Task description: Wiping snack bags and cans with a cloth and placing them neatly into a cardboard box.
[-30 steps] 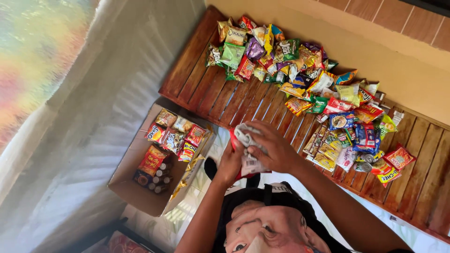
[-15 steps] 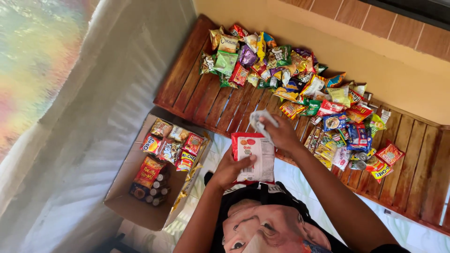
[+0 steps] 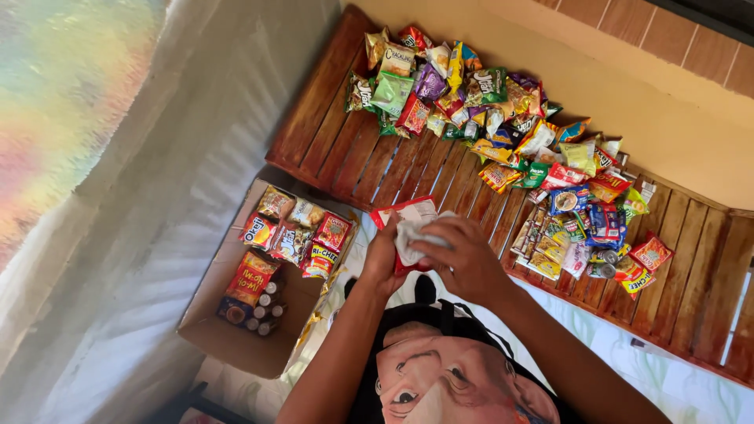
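2 hands [image 3: 440, 255] hold a red-and-white snack packet [image 3: 408, 224], each grip pinching it above the wooden bench [image 3: 353, 161].

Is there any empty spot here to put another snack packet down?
Bare slats show on the wooden bench between its near edge and the snack pile, and at its far right end past the last packets. The cardboard box has bare floor along its near side. The bench's wall side is crowded.

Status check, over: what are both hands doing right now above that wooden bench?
Left hand grips red-and-white packet. Right hand clutches crumpled white wrapper against it. Snack packets spread across bench; cardboard box alongside. Nothing obstructing.
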